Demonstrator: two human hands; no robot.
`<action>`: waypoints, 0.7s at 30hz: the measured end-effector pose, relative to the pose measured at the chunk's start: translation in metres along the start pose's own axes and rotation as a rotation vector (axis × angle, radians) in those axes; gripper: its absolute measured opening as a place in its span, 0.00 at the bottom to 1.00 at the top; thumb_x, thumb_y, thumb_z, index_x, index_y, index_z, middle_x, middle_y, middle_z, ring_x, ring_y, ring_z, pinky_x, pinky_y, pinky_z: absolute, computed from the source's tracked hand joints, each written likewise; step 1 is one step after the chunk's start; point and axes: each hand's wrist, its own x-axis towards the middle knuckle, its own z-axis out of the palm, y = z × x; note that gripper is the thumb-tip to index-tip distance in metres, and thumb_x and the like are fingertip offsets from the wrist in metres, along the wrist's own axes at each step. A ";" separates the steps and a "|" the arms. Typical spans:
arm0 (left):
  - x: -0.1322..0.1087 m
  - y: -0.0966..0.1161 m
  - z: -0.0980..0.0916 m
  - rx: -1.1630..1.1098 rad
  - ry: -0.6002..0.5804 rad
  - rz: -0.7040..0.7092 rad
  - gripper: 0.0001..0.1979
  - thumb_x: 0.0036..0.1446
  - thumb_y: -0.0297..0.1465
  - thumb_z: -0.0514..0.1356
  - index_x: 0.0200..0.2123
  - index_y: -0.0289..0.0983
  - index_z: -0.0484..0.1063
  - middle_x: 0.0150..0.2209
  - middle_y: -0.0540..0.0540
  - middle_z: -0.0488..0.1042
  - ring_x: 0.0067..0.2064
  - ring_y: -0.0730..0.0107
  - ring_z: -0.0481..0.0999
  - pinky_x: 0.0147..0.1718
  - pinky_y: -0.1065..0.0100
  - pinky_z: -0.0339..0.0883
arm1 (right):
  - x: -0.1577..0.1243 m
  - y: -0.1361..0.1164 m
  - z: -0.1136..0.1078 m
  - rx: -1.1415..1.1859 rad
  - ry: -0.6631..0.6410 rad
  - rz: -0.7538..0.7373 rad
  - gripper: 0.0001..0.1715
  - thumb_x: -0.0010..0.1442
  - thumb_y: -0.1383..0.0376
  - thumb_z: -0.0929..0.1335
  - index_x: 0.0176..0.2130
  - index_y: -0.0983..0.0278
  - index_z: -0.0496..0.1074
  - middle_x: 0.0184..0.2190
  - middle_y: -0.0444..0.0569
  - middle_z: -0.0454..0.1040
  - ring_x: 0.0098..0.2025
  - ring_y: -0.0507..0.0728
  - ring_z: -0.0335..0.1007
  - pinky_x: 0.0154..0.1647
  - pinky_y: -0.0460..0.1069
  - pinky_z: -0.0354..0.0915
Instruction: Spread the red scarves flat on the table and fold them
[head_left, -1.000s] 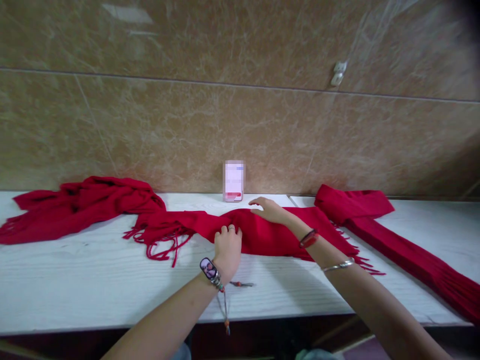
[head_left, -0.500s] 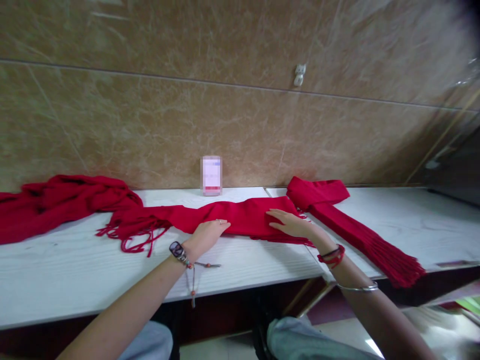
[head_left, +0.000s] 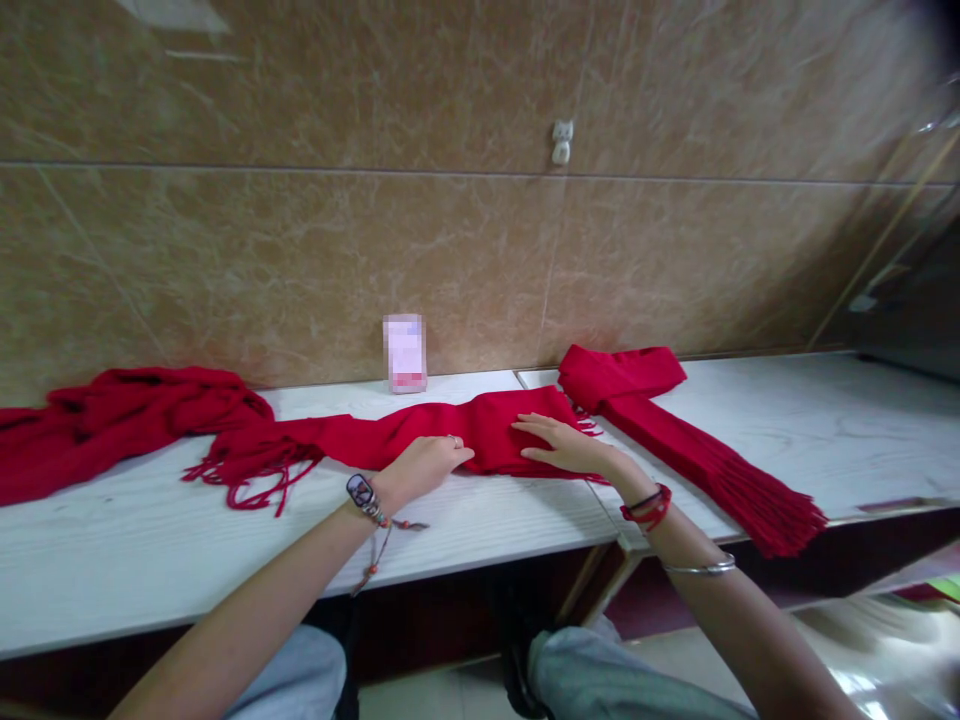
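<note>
Evidently the work in hand is smoothing cloth: the middle red scarf (head_left: 491, 425) lies flattened along the worktop (head_left: 810, 425), lengthwise between front and rear edges, its right end crossing a seam in the top. The right hand (head_left: 566, 447) rests on that end, fingers spread and grasping nothing. The left hand (head_left: 424, 468) sits over the scarf's near edge, fingers curled inward; whether they pinch cloth I cannot tell.

By my judgement, the next move calls for light, even pressure, with the layers lined up at the near edge and the fringe kept from tucking under.

Towards the worktop's left end, a crumpled red heap (head_left: 150, 415) lies against the rear edge; whether it joins the middle scarf is unclear. A folded red scarf (head_left: 667, 440) lies to the right, one fold near the rear edge, its fringe reaching the front edge.

As for writing, none can be read. The phone (head_left: 407, 352), propped upright at the rear edge, has a pixelated screen with a reddish band low down. The wristband screen (head_left: 360, 490) is too small to make out, and no brand or label shows on the cloth.
</note>
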 end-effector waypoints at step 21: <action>-0.012 -0.004 0.019 0.209 0.142 0.006 0.08 0.58 0.21 0.49 0.36 0.36 0.65 0.35 0.46 0.66 0.38 0.66 0.64 0.30 0.69 0.62 | 0.010 -0.049 0.030 -0.452 0.188 -0.328 0.14 0.59 0.75 0.58 0.38 0.68 0.70 0.36 0.55 0.73 0.40 0.55 0.69 0.42 0.49 0.65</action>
